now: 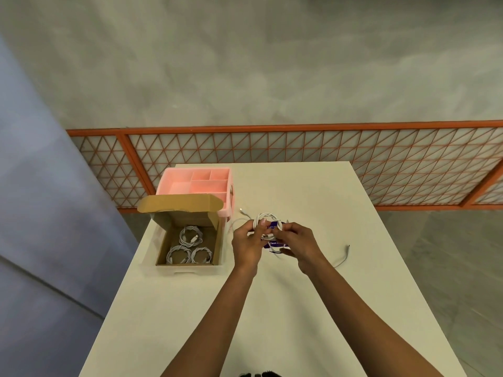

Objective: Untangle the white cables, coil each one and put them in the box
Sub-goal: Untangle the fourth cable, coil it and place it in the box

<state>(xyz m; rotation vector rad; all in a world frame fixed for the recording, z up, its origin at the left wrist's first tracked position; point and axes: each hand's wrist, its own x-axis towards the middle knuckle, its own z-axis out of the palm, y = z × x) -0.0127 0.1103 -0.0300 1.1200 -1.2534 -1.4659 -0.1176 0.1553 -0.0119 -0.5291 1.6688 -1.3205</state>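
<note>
As both forearms reach out over the pale surface [272, 308], the left hand [246, 246] and the right hand [299, 240] meet near its middle. Each has its fingers curled round a small coil of white cable [265, 217], held up between them just above a purple printed packet [272, 244] that lies under the hands. One loose tail [343, 257] runs off to the right across the surface and ends in a plug [348, 245], and a short end [242, 211] pokes out beyond the left hand; whether both belong to the held coil I cannot tell. To the left, near the hands, the open cardboard box [187, 216] holds three finished coils [190, 235] lying flat on its floor, with a pink compartment tray [196, 183] behind its raised lid [179, 204]. Farther off, an orange lattice railing [299, 164] crosses the view above a grey floor [435, 254]. By my reading, a fourth cable is mid-winding. The next move calls for drawing in the loose tail, tucking its end so the loops hold, then carrying the coil left into the free part of the box.
</note>
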